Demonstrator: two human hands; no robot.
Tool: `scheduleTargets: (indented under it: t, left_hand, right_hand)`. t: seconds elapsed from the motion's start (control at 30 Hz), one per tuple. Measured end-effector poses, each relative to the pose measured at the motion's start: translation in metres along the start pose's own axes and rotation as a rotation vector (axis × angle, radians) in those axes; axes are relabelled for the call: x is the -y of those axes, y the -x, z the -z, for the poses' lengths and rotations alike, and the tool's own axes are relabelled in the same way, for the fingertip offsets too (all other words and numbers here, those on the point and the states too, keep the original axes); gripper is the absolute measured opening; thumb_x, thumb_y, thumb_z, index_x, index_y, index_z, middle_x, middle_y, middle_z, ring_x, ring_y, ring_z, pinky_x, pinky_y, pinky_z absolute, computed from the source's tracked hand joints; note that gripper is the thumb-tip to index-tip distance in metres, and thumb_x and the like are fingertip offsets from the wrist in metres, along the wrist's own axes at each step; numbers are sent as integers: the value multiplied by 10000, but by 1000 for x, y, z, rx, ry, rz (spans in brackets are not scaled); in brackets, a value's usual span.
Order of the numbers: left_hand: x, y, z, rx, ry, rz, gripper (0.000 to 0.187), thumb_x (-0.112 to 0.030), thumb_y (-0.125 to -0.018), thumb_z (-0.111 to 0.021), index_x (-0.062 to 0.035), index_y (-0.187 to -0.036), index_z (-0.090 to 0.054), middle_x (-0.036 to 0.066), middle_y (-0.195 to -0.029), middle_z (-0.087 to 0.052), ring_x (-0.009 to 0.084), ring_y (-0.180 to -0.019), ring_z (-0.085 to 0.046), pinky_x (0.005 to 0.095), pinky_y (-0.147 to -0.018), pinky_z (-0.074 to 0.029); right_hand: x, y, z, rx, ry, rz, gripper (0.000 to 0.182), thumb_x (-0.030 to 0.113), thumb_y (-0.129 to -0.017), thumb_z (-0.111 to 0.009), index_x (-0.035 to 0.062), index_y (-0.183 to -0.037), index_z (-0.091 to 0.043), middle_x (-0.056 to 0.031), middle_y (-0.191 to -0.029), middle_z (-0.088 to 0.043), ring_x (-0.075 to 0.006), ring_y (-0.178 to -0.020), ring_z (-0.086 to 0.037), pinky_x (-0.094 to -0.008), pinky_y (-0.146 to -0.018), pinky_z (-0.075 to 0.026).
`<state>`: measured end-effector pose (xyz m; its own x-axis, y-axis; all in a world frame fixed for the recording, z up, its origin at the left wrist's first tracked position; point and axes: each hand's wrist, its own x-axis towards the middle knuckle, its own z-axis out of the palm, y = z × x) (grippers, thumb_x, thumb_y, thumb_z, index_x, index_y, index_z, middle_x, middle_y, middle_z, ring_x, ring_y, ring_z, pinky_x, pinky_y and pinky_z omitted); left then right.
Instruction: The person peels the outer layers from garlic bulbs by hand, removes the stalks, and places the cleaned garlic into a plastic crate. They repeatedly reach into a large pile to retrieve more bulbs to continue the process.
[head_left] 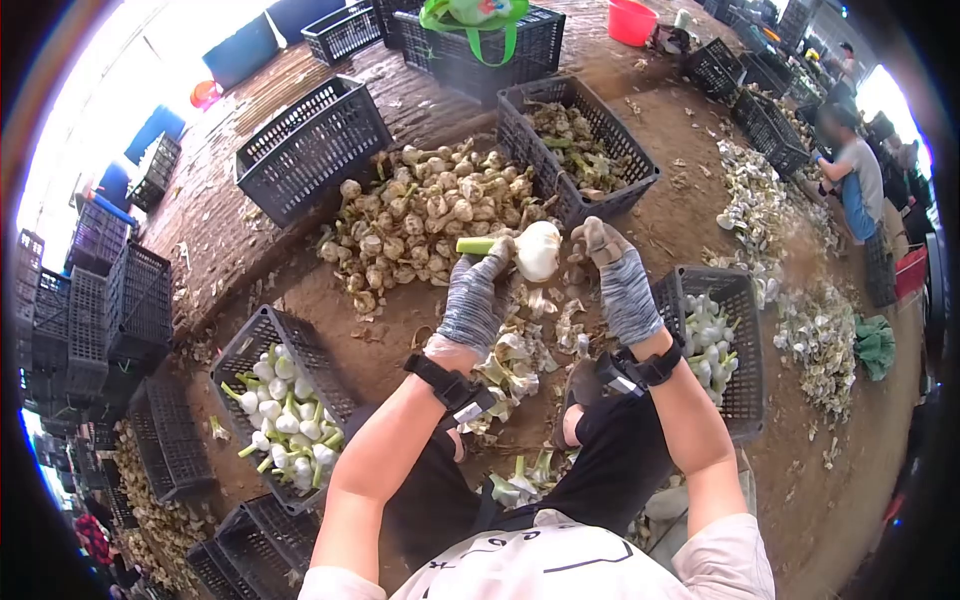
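Observation:
A peeled white garlic bulb (538, 251) with a short green stem is held in my left hand (477, 290), whose gloved fingers close round the stem. Just right of the bulb is my gloved right hand (622, 280), its fingers curled together; whether they hold anything is too small to tell. Beyond my hands lies a heap of unpeeled garlic (430, 215). Loose skins (515, 365) are scattered below the hands. Cleaned bulbs fill part of a black crate (330, 365) at the left, and more lie in another crate (745, 350) at the right.
A crate of trimmings (640, 175) stands behind my right hand, and a black crate (290, 165) stands beyond the heap at the left. Stacked crates (138, 290) line the far left. Garlic skins (810, 345) cover ground at the right, near a seated person (858, 180). A red bucket (631, 22) is farther back.

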<state>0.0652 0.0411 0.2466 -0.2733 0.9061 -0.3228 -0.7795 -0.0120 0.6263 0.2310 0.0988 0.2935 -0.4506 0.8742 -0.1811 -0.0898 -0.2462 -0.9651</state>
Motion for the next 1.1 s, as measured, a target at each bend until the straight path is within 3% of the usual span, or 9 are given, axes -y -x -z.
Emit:
scheduleTargets:
  t: [0.13, 0.23, 0.3, 0.53, 0.7, 0.8, 0.9, 1.03, 1.1]
  left_hand:
    - [1, 7, -9, 73, -76, -94, 224, -133, -869, -625, -31, -1061, -570, 33, -922, -619, 117, -818, -605, 230, -708, -516]
    - [1, 12, -10, 201, -424, -379, 266, -174, -892, -603, -18, -1105, -564, 31, -938, -619, 83, -812, -582, 209, -697, -493]
    - [-1, 9, -4, 216, -368, -346, 264, -173, -894, -601, -18, -1104, -565, 33, -945, -620, 85, -819, -585, 213, -704, -495]
    - [-3, 10, -5, 198, -255, -274, 264, -165, -892, -602, -19, -1109, -564, 45, -983, -616, 95, -867, -587, 228, -734, -500]
    - [-1, 8, -3, 197, -279, -276, 269, -161, -883, -613, -23, -1107, -557, 51, -991, -607, 105, -872, -589, 232, -741, -512]
    - [-3, 8, 0, 178, -106, -177, 269, -148, -877, -617, -21, -1102, -544, 54, -978, -599, 114, -862, -594, 227, -730, -521]
    - [-3, 6, 0, 160, 42, -55, 246, -117, -875, -607, -4, -1079, -530, 61, -947, -599, 135, -829, -608, 230, -694, -535]
    - [-3, 9, -5, 106, 3, -32, 228, -113, -876, -604, -3, -1064, -536, 61, -937, -603, 137, -800, -613, 233, -664, -539]
    - [2, 7, -5, 97, 24, -16, 210, -139, -883, -597, -21, -1049, -549, 48, -893, -614, 131, -744, -615, 228, -616, -534]
  right_hand:
    - [-6, 1, -3, 18, -37, 21, 377, 410, -859, -614, 51, -957, -547, -10, -762, -574, -60, -628, -578, -209, -531, -515]
    - [-15, -4, 2, 49, -87, 55, 309, 317, -876, -615, 36, -980, -539, -15, -794, -585, -71, -670, -594, -226, -584, -536]
    - [-6, 2, 1, 79, -115, 33, 271, 245, -868, -632, 29, -1000, -537, -16, -821, -591, -88, -696, -604, -236, -631, -545]
    - [-4, 5, 2, 138, -339, 77, 272, 252, -872, -628, 34, -1009, -540, -16, -828, -595, -88, -702, -607, -234, -637, -545]
    - [-9, 3, 2, 130, -207, 11, 226, 199, -871, -628, 40, -1009, -545, -8, -835, -595, -100, -745, -606, -244, -673, -537]
    - [-8, 7, -2, 166, -107, 92, 228, 207, -867, -636, 43, -1000, -549, -8, -827, -594, -91, -724, -598, -236, -646, -533]
    - [-8, 4, 2, 189, -160, 78, 223, 206, -865, -639, 42, -988, -551, -10, -816, -590, -79, -714, -588, -227, -625, -531]
    - [0, 9, -4, 139, -189, -2, 231, 202, -851, -654, 45, -987, -552, -6, -810, -586, -73, -745, -578, -221, -630, -522]
    - [-10, 6, -5, 80, 12, 84, 257, 225, -841, -665, 48, -991, -554, -3, -814, -582, -69, -742, -569, -210, -588, -499]
